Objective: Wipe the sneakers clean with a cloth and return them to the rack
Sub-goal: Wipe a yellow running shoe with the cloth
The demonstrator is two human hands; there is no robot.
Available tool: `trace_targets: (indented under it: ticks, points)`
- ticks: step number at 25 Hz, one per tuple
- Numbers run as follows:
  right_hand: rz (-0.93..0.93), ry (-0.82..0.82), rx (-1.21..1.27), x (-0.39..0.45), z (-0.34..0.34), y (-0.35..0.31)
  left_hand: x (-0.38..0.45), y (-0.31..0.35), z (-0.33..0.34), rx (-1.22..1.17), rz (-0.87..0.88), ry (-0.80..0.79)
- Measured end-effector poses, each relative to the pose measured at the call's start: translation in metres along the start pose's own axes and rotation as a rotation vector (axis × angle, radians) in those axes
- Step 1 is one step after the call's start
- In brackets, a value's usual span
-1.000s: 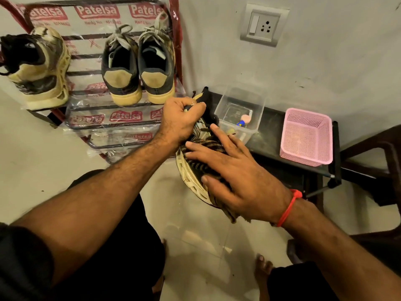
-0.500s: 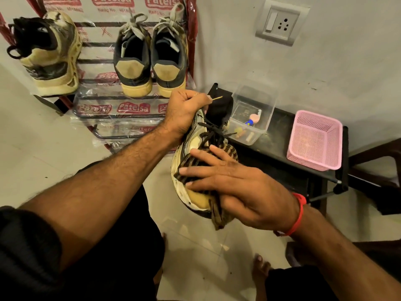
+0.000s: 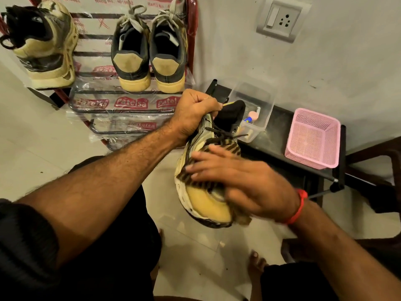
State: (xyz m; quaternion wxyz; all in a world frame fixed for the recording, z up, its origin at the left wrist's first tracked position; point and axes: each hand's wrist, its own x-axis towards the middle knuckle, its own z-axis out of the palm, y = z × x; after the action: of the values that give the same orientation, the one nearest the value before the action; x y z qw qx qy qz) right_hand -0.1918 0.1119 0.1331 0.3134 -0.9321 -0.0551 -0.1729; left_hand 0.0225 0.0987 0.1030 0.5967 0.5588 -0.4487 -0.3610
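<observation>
Before the rack (image 3: 130,109), left hand (image 3: 193,111) clenched on sneaker (image 3: 208,200), right hand (image 3: 245,183) flat, fingers straight, on cloth (image 3: 217,148).

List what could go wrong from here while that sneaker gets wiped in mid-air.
The left hand grips the sneaker only at its heel collar; if that grip loosens under the wiping, the sneaker could drop. The right hand presses the striped cloth with flat fingers, so it might slide off. The loose laces could snag.

sneaker (image 3: 208,205): cream, held toe-down | cloth (image 3: 195,179): striped, pressed on it | rack (image 3: 128,92): three sneakers
</observation>
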Motion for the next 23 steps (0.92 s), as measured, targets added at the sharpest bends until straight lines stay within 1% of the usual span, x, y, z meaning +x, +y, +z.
trace_targets:
  ticks: [2,3,5,7,8,9,11,13,15,17,18,20,21,22,23]
  points:
    - [0.138,0.080,-0.026,-0.003,-0.012,0.012,0.001,0.001,0.001,-0.016,-0.006,0.031]
    - [0.143,0.098,-0.022,-0.002,-0.008,0.008,0.001,0.002,0.001,-0.015,-0.017,0.061]
    - [0.028,0.041,0.035,0.002,0.011,-0.009,0.001,0.004,0.000,0.024,-0.026,0.061]
    - [-0.072,-0.059,0.055,0.005,0.018,-0.017,-0.003,0.004,0.002,0.057,-0.027,-0.029]
    - [-0.057,-0.053,0.030,0.005,0.012,-0.010,-0.004,0.003,0.003,0.046,-0.032,-0.068]
    - [-0.012,-0.013,-0.001,0.003,0.003,0.002,-0.005,0.003,0.004,0.028,-0.036,-0.086]
    - [0.129,0.117,-0.039,-0.003,-0.011,0.020,-0.005,0.004,0.006,-0.003,-0.040,-0.076]
    - [0.207,0.232,-0.050,-0.009,-0.014,0.025,-0.004,0.008,0.005,-0.026,-0.053,-0.024]
    - [0.333,0.378,0.029,-0.012,-0.017,0.024,-0.002,0.009,0.003,-0.037,-0.068,0.015]
    - [0.528,0.650,0.222,-0.012,-0.028,0.026,-0.002,0.008,0.000,-0.009,-0.065,0.024]
    - [0.597,0.799,0.318,-0.012,-0.035,0.029,-0.002,0.007,-0.001,0.020,-0.063,0.024]
    - [0.656,1.013,0.416,-0.013,-0.048,0.032,-0.001,0.006,-0.001,0.074,-0.073,0.036]
    - [0.657,1.061,0.404,-0.013,-0.052,0.031,-0.001,0.006,0.000,0.093,-0.082,0.050]
    - [0.651,1.075,0.365,-0.011,-0.052,0.025,0.000,0.006,0.000,0.102,-0.095,0.068]
    - [0.632,1.056,0.330,-0.009,-0.050,0.016,0.001,0.006,0.001,0.108,-0.117,0.098]
